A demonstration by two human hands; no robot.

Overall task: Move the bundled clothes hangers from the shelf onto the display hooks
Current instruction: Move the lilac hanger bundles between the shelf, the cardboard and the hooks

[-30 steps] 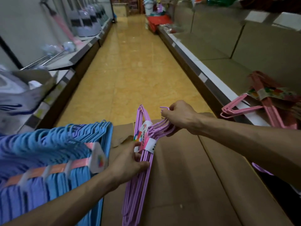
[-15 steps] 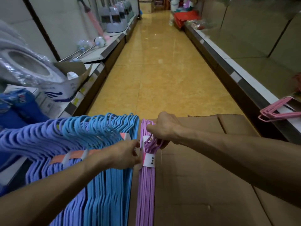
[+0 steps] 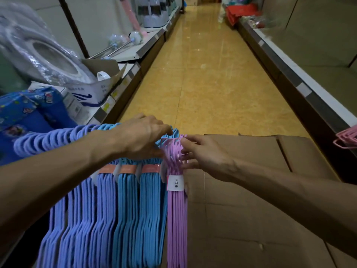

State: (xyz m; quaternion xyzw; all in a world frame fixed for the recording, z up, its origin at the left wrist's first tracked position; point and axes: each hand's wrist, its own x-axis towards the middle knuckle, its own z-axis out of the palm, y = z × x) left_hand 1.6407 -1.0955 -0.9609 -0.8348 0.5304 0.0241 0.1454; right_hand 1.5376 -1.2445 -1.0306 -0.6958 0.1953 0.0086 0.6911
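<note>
A purple bundle of hangers [image 3: 176, 219] with a white label hangs at the right end of a row of blue bundles [image 3: 135, 209] and lilac-blue bundles [image 3: 77, 219]. My left hand [image 3: 143, 138] lies over the hook tops of the blue bundles, fingers curled down around them beside the purple hooks. My right hand [image 3: 202, 153] touches the purple bundle's hooks from the right with spread, relaxed fingers. The display hook carrying the row is hidden under the hangers and my left hand. A pink bundle [image 3: 347, 138] sticks out from the shelf at the right edge.
A large cardboard box [image 3: 251, 200] stands right of the hanging row. The left shelf [image 3: 123, 74] holds boxes, wrapped goods and blue packages. A yellow tiled aisle [image 3: 208, 74] runs ahead between the left shelf and the low right shelf [image 3: 309, 89].
The purple bundle now hangs straight against the blue row. My left hand rose from the bundle's label to the hook tops; my right hand let go of the hooks and opened beside them.
</note>
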